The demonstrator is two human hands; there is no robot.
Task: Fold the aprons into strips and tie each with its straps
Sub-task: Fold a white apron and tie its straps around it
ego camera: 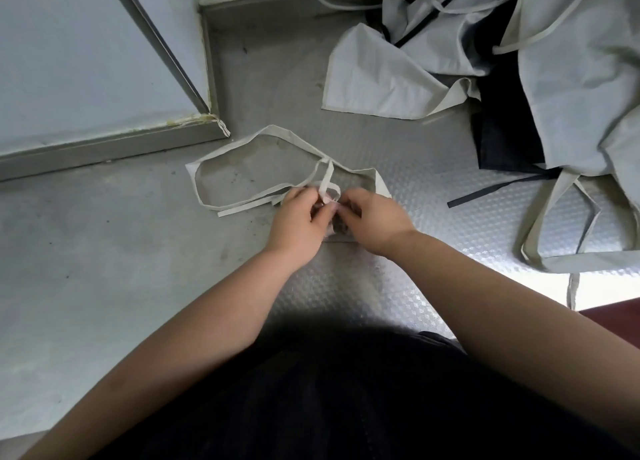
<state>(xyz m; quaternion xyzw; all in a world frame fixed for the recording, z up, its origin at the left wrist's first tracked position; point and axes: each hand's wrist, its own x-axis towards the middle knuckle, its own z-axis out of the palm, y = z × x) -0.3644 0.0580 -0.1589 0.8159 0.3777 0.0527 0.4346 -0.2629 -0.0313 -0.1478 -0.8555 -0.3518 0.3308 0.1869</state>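
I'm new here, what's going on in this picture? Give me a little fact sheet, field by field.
Left hand: fingers pinch the pale straps at a small loop
Right hand: fingers pinch the same loop from the other side
Folded apron: mostly hidden under both hands
Strap ends: trail to the left in a wide loop on the table
Table: patterned metal
Waiting pile: unfolded pale and dark aprons, far right
Stage: the tie is not yet pulled tight
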